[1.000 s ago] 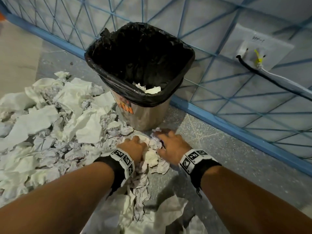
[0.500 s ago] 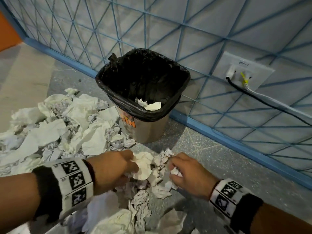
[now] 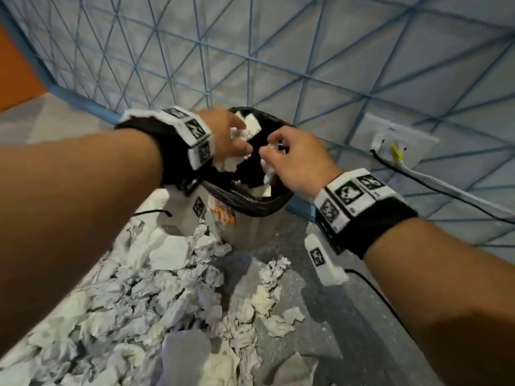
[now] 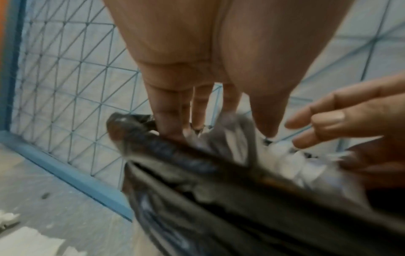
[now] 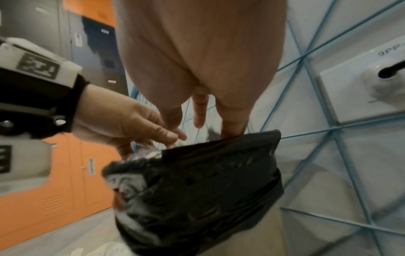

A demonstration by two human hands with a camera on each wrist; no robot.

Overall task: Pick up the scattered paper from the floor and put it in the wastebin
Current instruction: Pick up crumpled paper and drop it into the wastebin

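1. Both hands are raised over the open mouth of the wastebin, which stands on the floor against a blue-lined wall.
2. The left hand has its fingers curled round a wad of crumpled paper. The left wrist view is blurred, but it seems to show those fingers loosening over the rim.
3. The right hand pinches a smaller bunch of scraps that hangs down from its fingers into the bin mouth.
4. The hands are close together but not touching, with a gap of black bin liner showing between them.
5. Some paper already lies inside the bin. A far larger spread of crumpled paper covers the floor in front of the bin and to its left, so the task looks to be at an early stage.
6. The step in hand appears to be the drop. To do it well, keep both hands inside the line of the rim, then spread the fingers fully so that no scrap clings or falls outside.
7. The left wad is a rough lump with no clear long axis. The right-hand scraps trail downward, their length pointing into the bin.
8. The bin stands upright, its mouth facing up.
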